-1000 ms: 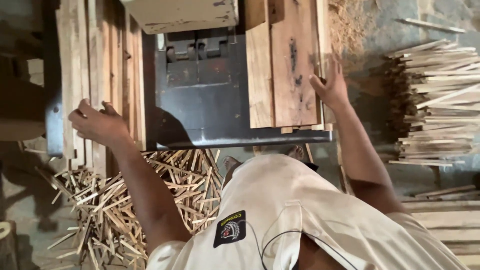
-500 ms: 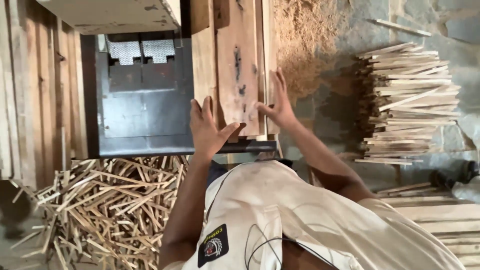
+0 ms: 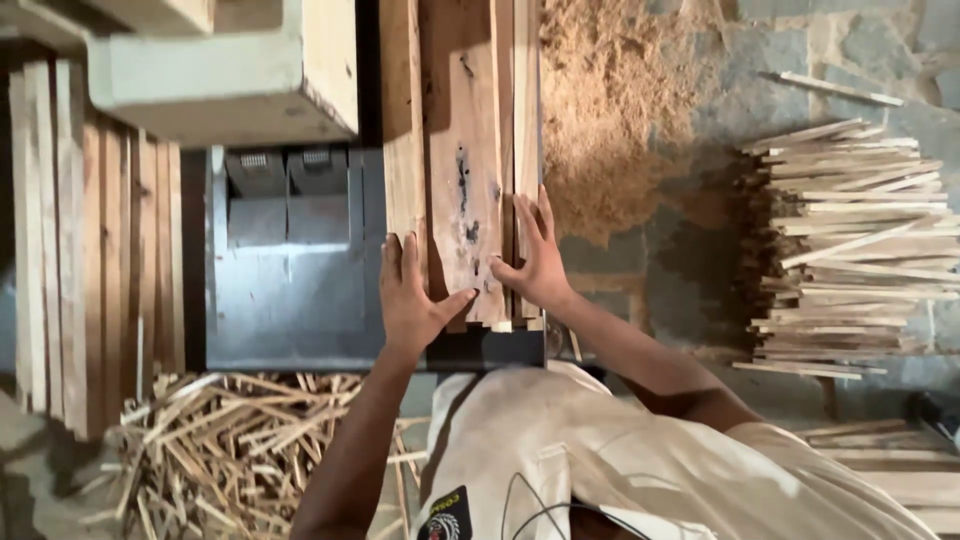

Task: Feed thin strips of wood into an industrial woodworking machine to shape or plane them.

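A wide wooden board (image 3: 462,170) lies flat on the grey metal tabletop (image 3: 290,290) of a machine, its near end close to the tabletop's near edge, with narrower boards (image 3: 527,120) lying along its right side. The left hand (image 3: 412,300) rests palm down on the board's near left corner: its fingers (image 3: 400,262) lie close together and point away along the board's left edge, while the thumb stretches rightward across the board's end. The right hand (image 3: 535,262) presses on the board's near right edge, fingers spread and pointing away over the seam between the board and the narrower boards, the thumb angled left toward the left thumb. The board's end sits between the two thumbs, under both palms. Neither hand closes around anything; both lie flat on wood. Left of the board a stack of planks (image 3: 95,240) stands past the tabletop, and below that lies a heap of thin offcut sticks (image 3: 215,440). Right of the board a mound of sawdust (image 3: 620,110) covers the floor, and farther right is a pile of wooden slats (image 3: 860,250)
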